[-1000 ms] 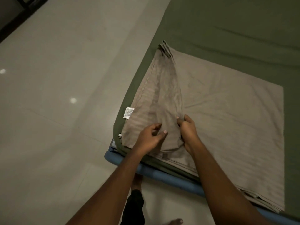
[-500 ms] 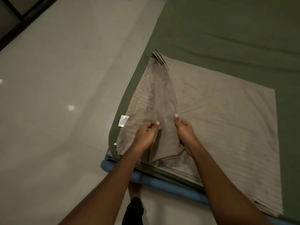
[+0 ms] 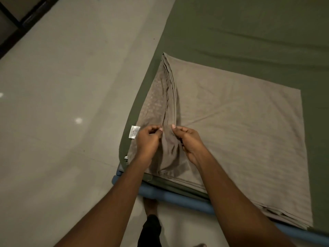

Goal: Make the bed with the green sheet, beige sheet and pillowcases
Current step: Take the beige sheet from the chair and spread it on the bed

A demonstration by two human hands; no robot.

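Observation:
The green sheet lies spread over the mattress. On its near left corner rests the folded beige sheet, a thick stack of layers with a white care label at its left edge. My left hand and my right hand sit side by side at the stack's near left part, each pinching a raised fold of the top layers between thumb and fingers. A ridge of lifted beige layers runs from my fingertips up to the far corner of the stack. No pillowcases are in view.
The blue mattress edge shows below the green sheet at the near side. Pale tiled floor fills the left. A dark frame stands at the top left. My foot is on the floor by the bed.
Both hands have shifted their grip on the top beige layers and drawn closer together, fingertips now pinching the fold. The view has moved slightly closer over the bed corner.

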